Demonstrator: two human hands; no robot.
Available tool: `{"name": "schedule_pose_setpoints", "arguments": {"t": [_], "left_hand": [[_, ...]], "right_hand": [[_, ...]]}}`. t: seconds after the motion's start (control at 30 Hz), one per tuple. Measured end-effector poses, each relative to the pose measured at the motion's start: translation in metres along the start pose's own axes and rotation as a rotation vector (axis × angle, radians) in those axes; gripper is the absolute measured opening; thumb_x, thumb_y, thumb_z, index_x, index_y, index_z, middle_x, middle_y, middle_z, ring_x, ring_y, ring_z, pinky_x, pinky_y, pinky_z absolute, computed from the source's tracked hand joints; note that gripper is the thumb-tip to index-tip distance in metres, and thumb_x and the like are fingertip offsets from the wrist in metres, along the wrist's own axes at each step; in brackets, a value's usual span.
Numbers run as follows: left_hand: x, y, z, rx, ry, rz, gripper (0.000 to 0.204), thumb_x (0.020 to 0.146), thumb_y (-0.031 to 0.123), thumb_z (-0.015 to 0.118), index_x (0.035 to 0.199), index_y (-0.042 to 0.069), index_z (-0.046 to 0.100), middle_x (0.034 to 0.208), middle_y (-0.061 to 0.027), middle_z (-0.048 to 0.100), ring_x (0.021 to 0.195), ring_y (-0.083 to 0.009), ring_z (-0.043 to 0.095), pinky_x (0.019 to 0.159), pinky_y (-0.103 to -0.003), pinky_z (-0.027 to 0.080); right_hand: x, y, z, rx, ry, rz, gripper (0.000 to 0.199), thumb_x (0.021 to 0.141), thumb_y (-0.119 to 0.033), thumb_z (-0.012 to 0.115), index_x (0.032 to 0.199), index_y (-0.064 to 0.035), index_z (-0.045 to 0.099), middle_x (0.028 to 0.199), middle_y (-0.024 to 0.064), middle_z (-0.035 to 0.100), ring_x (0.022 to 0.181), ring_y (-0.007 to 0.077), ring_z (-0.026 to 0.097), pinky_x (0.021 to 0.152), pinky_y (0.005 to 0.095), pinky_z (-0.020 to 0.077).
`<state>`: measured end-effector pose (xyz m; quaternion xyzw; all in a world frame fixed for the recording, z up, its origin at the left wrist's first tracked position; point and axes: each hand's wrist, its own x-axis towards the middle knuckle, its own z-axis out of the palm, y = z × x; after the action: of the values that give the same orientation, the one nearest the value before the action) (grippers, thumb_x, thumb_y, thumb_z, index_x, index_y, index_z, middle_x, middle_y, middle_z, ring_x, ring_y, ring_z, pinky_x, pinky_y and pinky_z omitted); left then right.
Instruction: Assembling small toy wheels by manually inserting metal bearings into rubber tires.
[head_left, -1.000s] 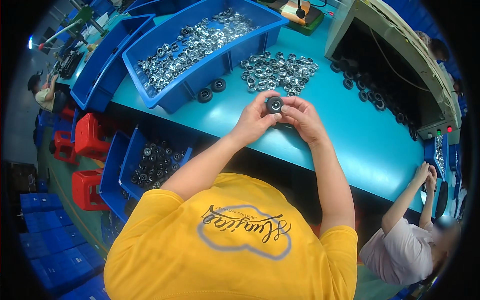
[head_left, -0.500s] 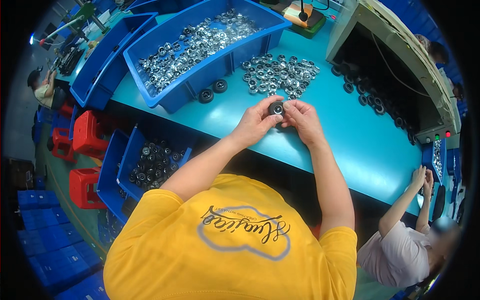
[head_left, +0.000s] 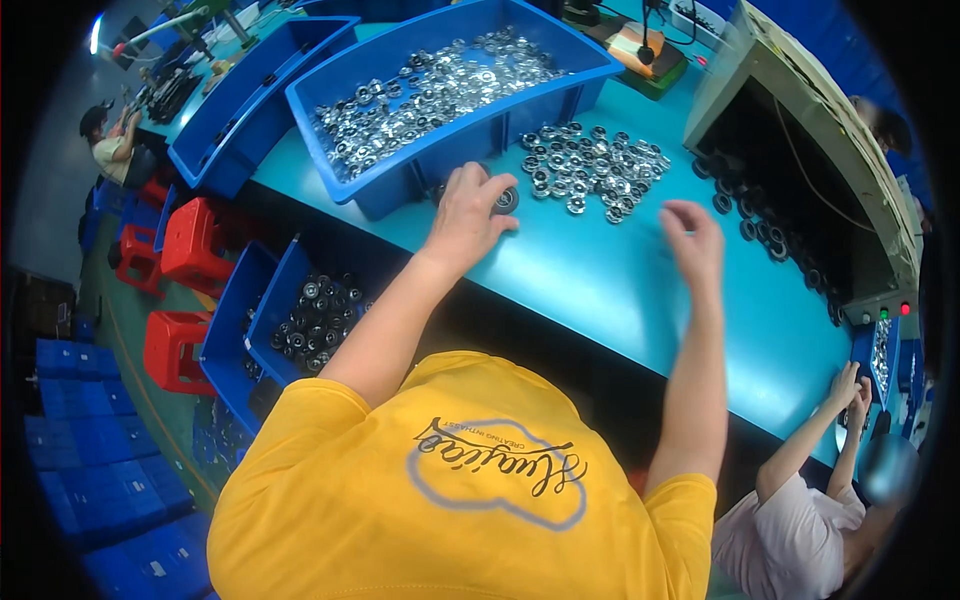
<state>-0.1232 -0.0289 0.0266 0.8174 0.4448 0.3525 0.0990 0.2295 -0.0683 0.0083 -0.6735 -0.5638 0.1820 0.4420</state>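
Note:
My left hand [head_left: 462, 218] is at the front of the big blue bin, its thumb and index finger closed around a small black wheel [head_left: 506, 201] with a silver hub. Part of another black wheel shows behind its fingers. Over the right part of the turquoise table my right hand [head_left: 694, 238] hangs with bent, parted fingers, slightly blurred, and nothing shows in it. Between the hands and farther back lie many shiny silver wheel hubs [head_left: 590, 165]. Black tyres [head_left: 748, 228] lie in a loose band to the right of my right hand.
Silver hubs fill much of the big blue bin [head_left: 560, 95]. A beige machine housing [head_left: 790, 70] with a dark opening stands at the right. Lower left, a blue bin [head_left: 262, 325] holds black wheels beside red stools [head_left: 190, 240]. A co-worker's hands [head_left: 850, 390] are at far right.
My hands have moved apart. The left carried the wheel leftward toward the bin's front; the right let go of it and moved right, toward the tyres. The whole view has shifted slightly.

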Motion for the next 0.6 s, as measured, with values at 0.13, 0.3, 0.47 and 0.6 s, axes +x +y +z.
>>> {"name": "schedule_pose_setpoints", "arguments": {"t": [0.13, 0.3, 0.47, 0.6], "left_hand": [[-0.011, -0.019, -0.006, 0.053, -0.037, -0.053, 0.060, 0.063, 0.014, 0.089, 0.119, 0.010, 0.068, 0.102, -0.0120, 0.054, 0.098, -0.0327, 0.054, 0.088, -0.041, 0.048], [-0.019, -0.018, -0.006, -0.062, 0.205, -0.040, 0.047, 0.074, 0.008, 0.083, 0.118, 0.008, 0.067, 0.096, -0.0103, 0.058, 0.090, -0.0267, 0.059, 0.080, -0.036, 0.051], [-0.035, -0.007, -0.004, -0.275, 0.422, -0.066, 0.025, 0.087, -0.003, 0.068, 0.111, 0.004, 0.068, 0.084, -0.0082, 0.061, 0.070, -0.0175, 0.060, 0.064, -0.028, 0.049], [-0.038, 0.029, 0.007, -0.393, 0.110, 0.165, 0.020, 0.083, -0.003, 0.070, 0.102, 0.006, 0.069, 0.077, -0.0093, 0.063, 0.067, -0.0215, 0.062, 0.060, -0.030, 0.049]], "right_hand": [[0.033, 0.058, -0.065, -0.602, 0.139, -0.073, 0.035, 0.087, -0.027, 0.075, 0.118, -0.0115, 0.069, 0.120, 0.0107, 0.064, 0.104, 0.0268, 0.062, 0.091, 0.0403, 0.0512], [0.038, 0.113, -0.078, -0.853, 0.199, 0.070, 0.047, 0.088, -0.040, 0.073, 0.128, -0.0168, 0.065, 0.132, 0.0106, 0.056, 0.120, 0.0321, 0.054, 0.100, 0.0446, 0.0475], [0.038, 0.105, -0.061, -0.828, 0.263, 0.127, 0.049, 0.088, -0.045, 0.072, 0.130, -0.0197, 0.065, 0.129, 0.0101, 0.056, 0.119, 0.0313, 0.055, 0.099, 0.0436, 0.0481], [0.048, 0.102, -0.050, -0.882, 0.265, 0.183, 0.049, 0.088, -0.047, 0.070, 0.130, -0.0220, 0.064, 0.128, 0.0086, 0.057, 0.119, 0.0304, 0.056, 0.097, 0.0436, 0.0487]]}}
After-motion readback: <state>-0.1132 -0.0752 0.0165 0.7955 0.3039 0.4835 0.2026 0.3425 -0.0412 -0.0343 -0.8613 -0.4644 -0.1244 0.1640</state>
